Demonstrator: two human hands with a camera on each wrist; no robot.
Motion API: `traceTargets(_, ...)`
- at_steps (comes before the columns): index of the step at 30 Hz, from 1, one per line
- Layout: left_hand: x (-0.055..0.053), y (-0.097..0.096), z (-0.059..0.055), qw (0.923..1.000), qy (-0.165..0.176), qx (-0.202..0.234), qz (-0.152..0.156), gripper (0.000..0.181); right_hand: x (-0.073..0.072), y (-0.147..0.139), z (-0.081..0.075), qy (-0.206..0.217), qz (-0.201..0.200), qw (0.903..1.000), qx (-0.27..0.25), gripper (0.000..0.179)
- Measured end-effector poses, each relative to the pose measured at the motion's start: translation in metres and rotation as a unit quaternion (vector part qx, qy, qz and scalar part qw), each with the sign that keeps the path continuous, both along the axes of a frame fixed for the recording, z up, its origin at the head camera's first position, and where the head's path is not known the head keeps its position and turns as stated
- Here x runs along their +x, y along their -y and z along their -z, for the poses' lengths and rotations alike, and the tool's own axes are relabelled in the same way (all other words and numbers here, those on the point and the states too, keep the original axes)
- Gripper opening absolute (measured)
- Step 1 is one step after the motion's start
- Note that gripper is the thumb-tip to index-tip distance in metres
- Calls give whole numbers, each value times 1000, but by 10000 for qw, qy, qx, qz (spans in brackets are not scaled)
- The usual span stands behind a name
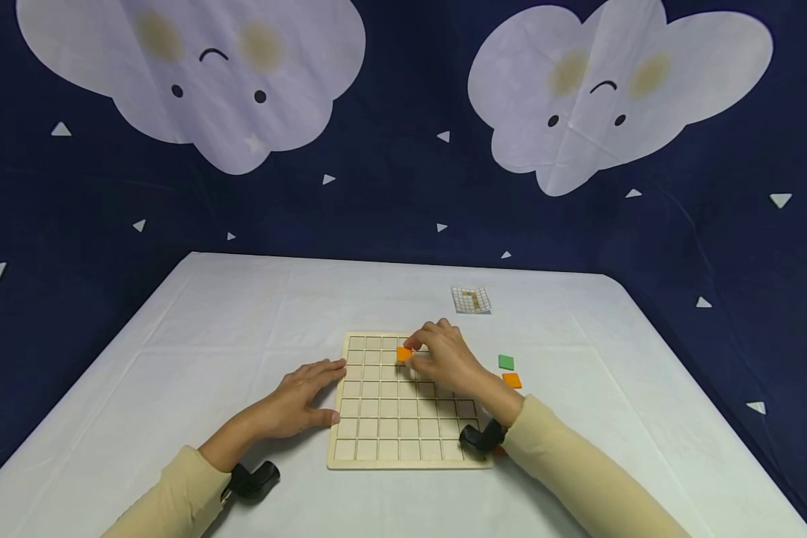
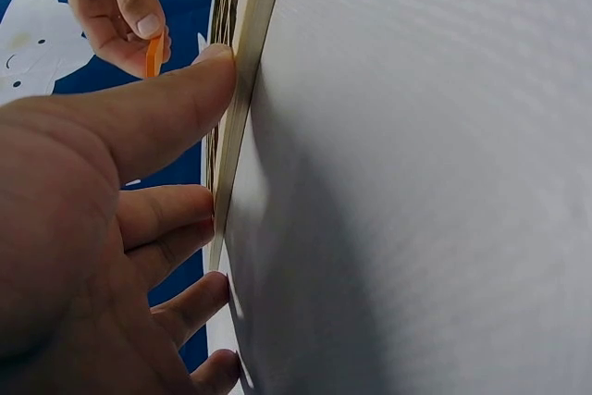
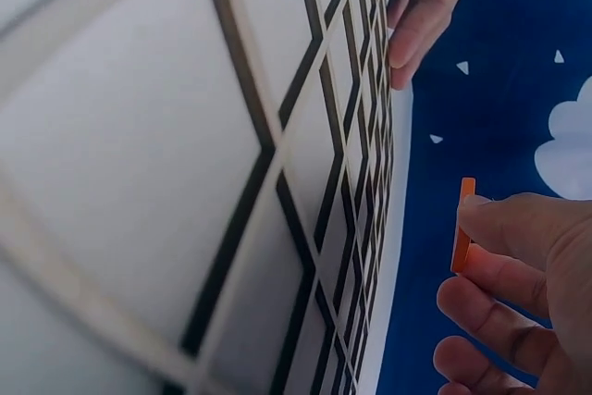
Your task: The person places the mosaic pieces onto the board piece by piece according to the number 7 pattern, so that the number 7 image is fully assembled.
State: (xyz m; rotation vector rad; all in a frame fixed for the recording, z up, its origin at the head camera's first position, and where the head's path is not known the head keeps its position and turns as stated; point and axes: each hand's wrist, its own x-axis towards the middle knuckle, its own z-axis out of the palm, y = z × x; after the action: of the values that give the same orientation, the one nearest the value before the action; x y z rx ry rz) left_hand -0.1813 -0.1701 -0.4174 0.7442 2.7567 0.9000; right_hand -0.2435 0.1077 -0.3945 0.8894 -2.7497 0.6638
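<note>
A wooden grid board with square cells lies on the white table. My right hand reaches over its upper part and pinches an orange square tile between thumb and fingers. In the right wrist view the orange tile is held edge-on, apart from the board's surface. My left hand rests at the board's left edge with fingers spread. The left wrist view shows the left thumb and fingertips touching the board's side.
Right of the board lie a green tile and another orange tile. Something orange shows partly under my right wrist. A small card with a grid pattern lies behind the board. A dark blue cloth with clouds hangs behind the table.
</note>
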Motion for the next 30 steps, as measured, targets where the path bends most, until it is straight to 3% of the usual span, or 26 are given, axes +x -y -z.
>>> traceTargets(8,0,0,0,10000,49,-8,-18,70,-3,9,1,-47,-55,9997,221,22)
traceTargets(18,-1,1,1,10000,-32,5,-12,70,-8,19,0,259,43,9990,351,24)
traceTargets(30,-1,1,1,10000,-30,0,3,70,-11,28,-1,302,25,9982,525,23)
